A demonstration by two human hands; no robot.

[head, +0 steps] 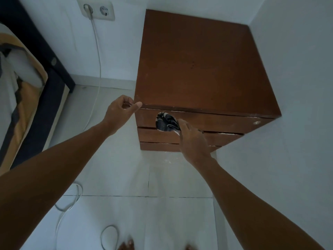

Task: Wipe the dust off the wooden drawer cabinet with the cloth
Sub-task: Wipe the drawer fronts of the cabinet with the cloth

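The brown wooden drawer cabinet (201, 65) stands in the room's corner, seen from above, with three drawer fronts facing me. My right hand (192, 141) presses a bunched dark cloth with white stripes (166, 122) against the top drawer front, left of its middle. My left hand (122, 110) grips the cabinet's front left top corner, thumb on the edge. A round metal lock (256, 123) sits at the right end of the top drawer.
A white cable (98, 56) hangs from a wall socket (96, 10) left of the cabinet and coils on the pale tiled floor (115, 177). A bed with a dark frame (45, 56) is at the far left. White walls close in behind and right. My toes (127, 245) show below.
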